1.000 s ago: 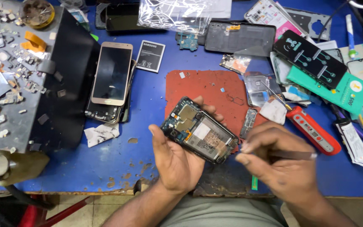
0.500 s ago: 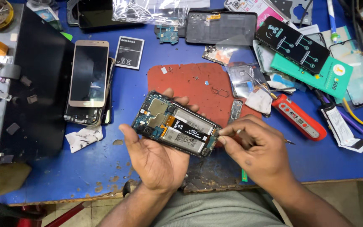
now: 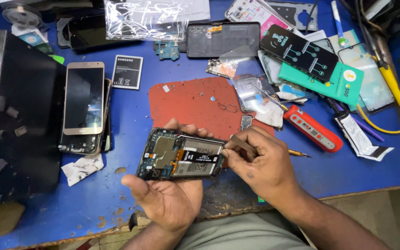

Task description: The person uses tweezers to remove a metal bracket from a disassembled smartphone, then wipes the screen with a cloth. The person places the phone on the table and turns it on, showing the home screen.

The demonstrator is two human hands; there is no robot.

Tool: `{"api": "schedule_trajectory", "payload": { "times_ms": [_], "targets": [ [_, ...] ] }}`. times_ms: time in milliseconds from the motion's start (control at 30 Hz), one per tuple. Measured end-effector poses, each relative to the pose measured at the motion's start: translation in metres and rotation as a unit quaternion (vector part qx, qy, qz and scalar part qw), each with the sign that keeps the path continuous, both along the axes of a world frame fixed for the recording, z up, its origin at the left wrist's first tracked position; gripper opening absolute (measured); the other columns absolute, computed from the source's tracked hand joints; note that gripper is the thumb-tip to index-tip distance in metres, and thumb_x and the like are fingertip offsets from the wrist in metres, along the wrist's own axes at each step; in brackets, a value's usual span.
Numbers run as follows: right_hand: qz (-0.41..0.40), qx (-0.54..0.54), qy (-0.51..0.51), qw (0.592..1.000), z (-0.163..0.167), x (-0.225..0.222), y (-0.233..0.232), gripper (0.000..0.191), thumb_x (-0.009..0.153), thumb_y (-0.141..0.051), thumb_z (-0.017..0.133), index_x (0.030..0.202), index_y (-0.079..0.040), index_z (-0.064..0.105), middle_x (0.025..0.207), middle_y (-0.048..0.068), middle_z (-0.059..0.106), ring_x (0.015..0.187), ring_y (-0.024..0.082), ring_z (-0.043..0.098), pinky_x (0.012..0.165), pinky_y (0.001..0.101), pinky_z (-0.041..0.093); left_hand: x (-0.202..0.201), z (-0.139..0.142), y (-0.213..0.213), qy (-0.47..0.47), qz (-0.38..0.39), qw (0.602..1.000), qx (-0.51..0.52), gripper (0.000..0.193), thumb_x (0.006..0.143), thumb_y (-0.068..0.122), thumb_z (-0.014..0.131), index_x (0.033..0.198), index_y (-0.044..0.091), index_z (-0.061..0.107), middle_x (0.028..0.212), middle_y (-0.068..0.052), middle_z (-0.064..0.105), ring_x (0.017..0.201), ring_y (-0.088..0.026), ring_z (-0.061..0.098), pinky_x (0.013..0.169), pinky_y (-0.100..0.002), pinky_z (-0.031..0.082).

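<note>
My left hand (image 3: 170,194) holds an opened phone (image 3: 181,155) from below, its back cover off, so the circuit board and battery show. It hovers over the near edge of a red work mat (image 3: 190,104). My right hand (image 3: 260,162) pinches metal tweezers (image 3: 242,143), whose tip touches the phone's right end. A small screwdriver tip (image 3: 299,153) pokes out from behind my right hand.
On the blue table (image 3: 130,102) lie a gold phone (image 3: 83,98) on a stack, a loose battery (image 3: 127,71), a dark phone back cover (image 3: 223,39), a red tool (image 3: 312,127), a green box (image 3: 327,83), a clear plastic bag (image 3: 149,18) and a yellow cable (image 3: 394,92). A black tray (image 3: 24,120) stands at left.
My view has shifted, so everything sits lower and more to the right in frame. The phone now lies level in my left hand, and the tweezers have come up to its right end.
</note>
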State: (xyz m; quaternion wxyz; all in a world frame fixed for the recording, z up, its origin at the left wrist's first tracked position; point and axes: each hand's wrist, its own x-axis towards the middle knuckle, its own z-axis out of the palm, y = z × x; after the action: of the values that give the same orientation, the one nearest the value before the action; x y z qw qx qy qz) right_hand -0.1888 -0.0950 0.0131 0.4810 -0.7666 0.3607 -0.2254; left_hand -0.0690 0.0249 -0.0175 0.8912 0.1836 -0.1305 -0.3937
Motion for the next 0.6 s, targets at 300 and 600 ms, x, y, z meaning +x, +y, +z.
{"api": "schedule_trajectory", "payload": {
  "times_ms": [300,600],
  "targets": [
    [-0.004,0.032,0.019,0.999,-0.0028,0.0027,-0.0008,0.006,0.084,-0.004,0.075,0.086,-0.002,0.069,0.076,0.004,0.071,0.062,0.007,0.066,0.052,0.0244,0.052,-0.0004,-0.0081,0.0048,-0.022,-0.005,1.0,0.004,0.096,0.101,0.074,0.039,0.157,-0.004,0.044,0.14,-0.023,0.057,0.136,-0.041,0.051,0.123,-0.06,0.035],
    [-0.006,0.109,-0.06,0.992,-0.0067,0.0026,0.0028,0.007,0.085,-0.001,0.073,0.09,0.0,0.069,0.08,0.003,0.07,0.069,0.005,0.07,0.058,0.0222,0.057,0.0019,-0.0021,0.0034,-0.014,0.01,1.0,0.008,0.094,0.103,0.073,0.04,0.156,-0.004,0.045,0.138,-0.024,0.058,0.134,-0.041,0.052,0.126,-0.061,0.036]
  ]
}}
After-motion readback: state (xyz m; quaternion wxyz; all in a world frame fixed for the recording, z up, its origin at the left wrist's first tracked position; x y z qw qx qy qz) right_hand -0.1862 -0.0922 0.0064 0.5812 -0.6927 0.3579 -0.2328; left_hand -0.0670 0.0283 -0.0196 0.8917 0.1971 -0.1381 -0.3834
